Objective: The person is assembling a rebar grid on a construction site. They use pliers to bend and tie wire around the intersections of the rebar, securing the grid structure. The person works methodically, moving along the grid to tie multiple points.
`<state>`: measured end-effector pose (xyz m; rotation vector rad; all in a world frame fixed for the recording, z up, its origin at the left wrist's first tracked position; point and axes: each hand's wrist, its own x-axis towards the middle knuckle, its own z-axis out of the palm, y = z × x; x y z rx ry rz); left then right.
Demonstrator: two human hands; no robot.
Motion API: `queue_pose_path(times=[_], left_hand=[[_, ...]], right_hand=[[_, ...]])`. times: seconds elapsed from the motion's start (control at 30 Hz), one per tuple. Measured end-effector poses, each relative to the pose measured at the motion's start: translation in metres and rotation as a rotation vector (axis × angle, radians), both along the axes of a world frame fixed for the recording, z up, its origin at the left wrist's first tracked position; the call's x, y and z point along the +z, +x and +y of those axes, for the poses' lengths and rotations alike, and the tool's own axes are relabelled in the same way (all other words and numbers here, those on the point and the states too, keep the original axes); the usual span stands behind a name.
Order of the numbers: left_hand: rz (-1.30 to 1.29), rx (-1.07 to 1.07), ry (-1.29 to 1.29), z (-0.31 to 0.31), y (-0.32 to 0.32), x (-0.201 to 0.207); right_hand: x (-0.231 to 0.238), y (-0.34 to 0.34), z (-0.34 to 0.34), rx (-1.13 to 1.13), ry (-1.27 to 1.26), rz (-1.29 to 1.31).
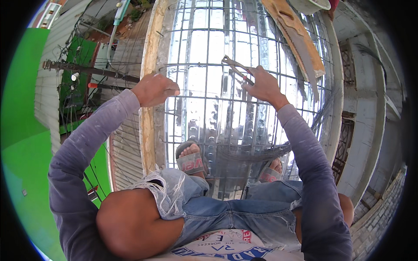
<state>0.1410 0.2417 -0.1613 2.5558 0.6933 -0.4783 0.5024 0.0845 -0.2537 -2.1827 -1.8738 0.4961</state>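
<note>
My right hand (264,89) is wrapped round the handles of a pair of pincers (236,65), whose jaws point up and left above the mesh. The steel rebar mesh (208,48) lies over shiny ribbed metal decking (226,115). At the left edge of the mesh, my left hand (156,89) is closed with its fingertips pressed together. Whatever it may pinch is too small or hidden to make out. A bar of the mesh runs close beside those fingertips. The pincers' jaws are apart from my left hand.
A handsaw (300,52) lies on a wooden board (285,19) at the upper right, near a bucket (310,5). Loose dark wires (257,152) lie by my feet. A timber edge (148,126) borders the left; beyond it are cables and a lower corrugated roof (126,148).
</note>
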Motion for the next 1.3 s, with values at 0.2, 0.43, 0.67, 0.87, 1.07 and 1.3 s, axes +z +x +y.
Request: queue_pose_path(times=[0.2, 0.43, 0.67, 0.87, 1.07, 1.3], left_hand=[[-0.066, 0.101, -0.112, -0.015, 0.026, -0.007], [-0.102, 0.237, -0.132, -0.003, 0.051, -0.078], [-0.277, 0.371, -0.248, -0.007, 0.061, -0.071], [-0.277, 0.520, -0.306, -0.061, 0.024, -0.053], [-0.267, 0.669, -0.348, -0.094, -0.021, -0.042], [-0.233, 0.662, -0.384, -0.098, -0.058, -0.039]], right_hand=[[-0.028, 0.021, 0.025, 0.121, -0.090, 0.033], [0.015, 0.070, 0.094, 0.029, 0.233, -0.165], [0.020, -0.063, 0.057, 0.439, 0.213, 0.174], [0.034, -0.093, 0.024, 0.521, 0.208, 0.017], [0.033, -0.133, 0.039, 0.761, 0.315, -0.058], [-0.004, -0.180, 0.020, 0.764, 0.384, -0.153]])
